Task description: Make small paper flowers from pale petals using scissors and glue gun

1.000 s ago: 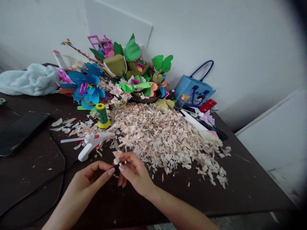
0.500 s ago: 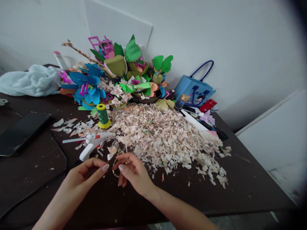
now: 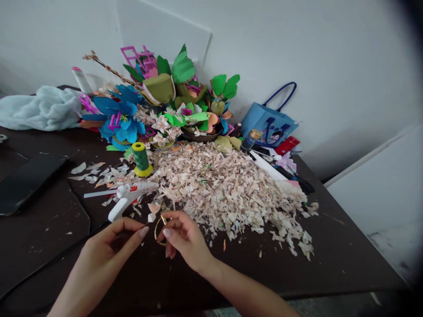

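My left hand [image 3: 115, 237] is closed in a pinch, thumb against forefinger. From its fingertips runs a thin stem with a small pale peach-and-white petal piece [image 3: 152, 212] at its end. Close beside it, my right hand [image 3: 183, 235] has its fingers curled through the gold loop handle of a pair of scissors [image 3: 157, 231]. The blades are hard to make out against the dark table. A white glue gun [image 3: 127, 197] lies just beyond my left hand, and a spool of green thread [image 3: 141, 159] stands upright behind it.
A wide heap of pale petal scraps [image 3: 224, 189] covers the middle of the dark table [image 3: 297, 277]. Behind it are colourful paper flowers [image 3: 122, 114] and a blue bag [image 3: 269, 121]. On the left lie a black phone [image 3: 31, 180], a cable [image 3: 49, 259] and a light-blue cloth [image 3: 42, 108].
The scissors' gold loop has turned and shows more openly beside my right fingers. The petal piece has shifted slightly at the left fingertips. Both hands stay in nearly the same place.
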### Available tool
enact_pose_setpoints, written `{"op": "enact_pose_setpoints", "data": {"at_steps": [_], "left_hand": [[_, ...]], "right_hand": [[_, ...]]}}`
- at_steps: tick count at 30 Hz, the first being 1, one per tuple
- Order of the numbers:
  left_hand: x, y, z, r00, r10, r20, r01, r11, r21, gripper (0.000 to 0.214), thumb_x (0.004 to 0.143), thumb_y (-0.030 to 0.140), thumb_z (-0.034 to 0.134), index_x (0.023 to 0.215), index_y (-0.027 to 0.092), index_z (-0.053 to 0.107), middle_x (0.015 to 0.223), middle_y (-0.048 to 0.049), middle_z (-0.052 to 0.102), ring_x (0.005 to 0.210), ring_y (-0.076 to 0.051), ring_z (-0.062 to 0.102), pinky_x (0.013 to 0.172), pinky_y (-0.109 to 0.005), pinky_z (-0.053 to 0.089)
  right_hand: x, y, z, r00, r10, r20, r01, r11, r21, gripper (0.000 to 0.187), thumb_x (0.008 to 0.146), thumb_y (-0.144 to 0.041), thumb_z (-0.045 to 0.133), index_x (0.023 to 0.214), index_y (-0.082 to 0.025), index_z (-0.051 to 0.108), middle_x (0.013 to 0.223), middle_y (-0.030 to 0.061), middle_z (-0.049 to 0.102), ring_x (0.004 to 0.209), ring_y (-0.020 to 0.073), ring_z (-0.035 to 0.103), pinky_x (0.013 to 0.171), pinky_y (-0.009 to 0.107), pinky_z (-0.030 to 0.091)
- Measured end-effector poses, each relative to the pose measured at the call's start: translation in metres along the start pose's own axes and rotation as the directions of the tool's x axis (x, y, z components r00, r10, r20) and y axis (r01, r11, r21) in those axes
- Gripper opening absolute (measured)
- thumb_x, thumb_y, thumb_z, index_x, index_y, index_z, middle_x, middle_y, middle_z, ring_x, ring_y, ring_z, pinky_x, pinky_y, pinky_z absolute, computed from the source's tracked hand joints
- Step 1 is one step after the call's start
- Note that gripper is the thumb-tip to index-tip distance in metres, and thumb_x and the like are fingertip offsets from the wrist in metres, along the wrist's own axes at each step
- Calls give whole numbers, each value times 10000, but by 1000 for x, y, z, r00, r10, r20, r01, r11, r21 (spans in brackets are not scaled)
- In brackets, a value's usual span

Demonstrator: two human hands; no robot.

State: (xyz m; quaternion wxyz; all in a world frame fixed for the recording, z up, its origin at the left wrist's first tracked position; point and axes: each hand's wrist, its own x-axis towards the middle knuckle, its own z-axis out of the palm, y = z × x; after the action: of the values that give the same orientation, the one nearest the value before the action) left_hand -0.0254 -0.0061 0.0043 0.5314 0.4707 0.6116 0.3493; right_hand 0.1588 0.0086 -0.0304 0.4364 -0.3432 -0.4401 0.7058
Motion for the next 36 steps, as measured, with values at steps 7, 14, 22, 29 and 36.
{"op": "enact_pose_setpoints", "data": {"at_steps": [7, 14, 22, 29, 36], "left_hand": [[2, -11, 1, 998, 54, -25, -52, 997, 59, 311, 714, 540, 664, 861, 266, 642, 716, -4, 739, 595, -205, 682, 509, -256, 549], [4, -10, -1, 995, 63, -77, -53, 990, 134, 312, 700, 567, 662, 852, 295, 644, 698, 17, 738, 600, -195, 674, 494, -228, 532], [2, -8, 2, 997, 37, -61, -29, 991, 133, 345, 695, 591, 647, 833, 275, 642, 678, 13, 719, 601, -198, 655, 495, -235, 516], [0, -6, 11, 997, 73, -28, -68, 986, 150, 346, 717, 563, 632, 826, 235, 651, 718, -14, 710, 669, -219, 658, 535, -254, 532], [-1, -2, 17, 991, 127, -28, -121, 978, 170, 326, 706, 568, 636, 780, 250, 654, 707, -13, 701, 667, -226, 667, 520, -252, 539]], "right_hand": [[0, -3, 1, 998, 16, -55, -17, 999, -30, 347, 789, -317, 686, 1101, -211, 577, 763, -28, 596, 431, 21, 502, 390, 140, 403], [-2, -3, 2, 994, -79, -76, 66, 985, -159, 303, 817, -271, 648, 1110, -248, 573, 904, 2, 582, 503, 32, 499, 433, 163, 414], [-8, -15, 4, 916, -395, -71, 298, 790, -536, 236, 834, -140, 586, 1039, -252, 628, 1076, 42, 519, 654, 74, 506, 575, 233, 439], [-4, -15, 8, 891, -430, -144, 308, 808, -503, 103, 794, -168, 639, 844, -201, 556, 928, 21, 510, 690, 103, 499, 553, 225, 396], [-1, -14, 7, 924, -347, -162, 248, 864, -438, 85, 824, -233, 624, 835, -202, 546, 886, 14, 504, 656, 101, 471, 567, 237, 394]]}}
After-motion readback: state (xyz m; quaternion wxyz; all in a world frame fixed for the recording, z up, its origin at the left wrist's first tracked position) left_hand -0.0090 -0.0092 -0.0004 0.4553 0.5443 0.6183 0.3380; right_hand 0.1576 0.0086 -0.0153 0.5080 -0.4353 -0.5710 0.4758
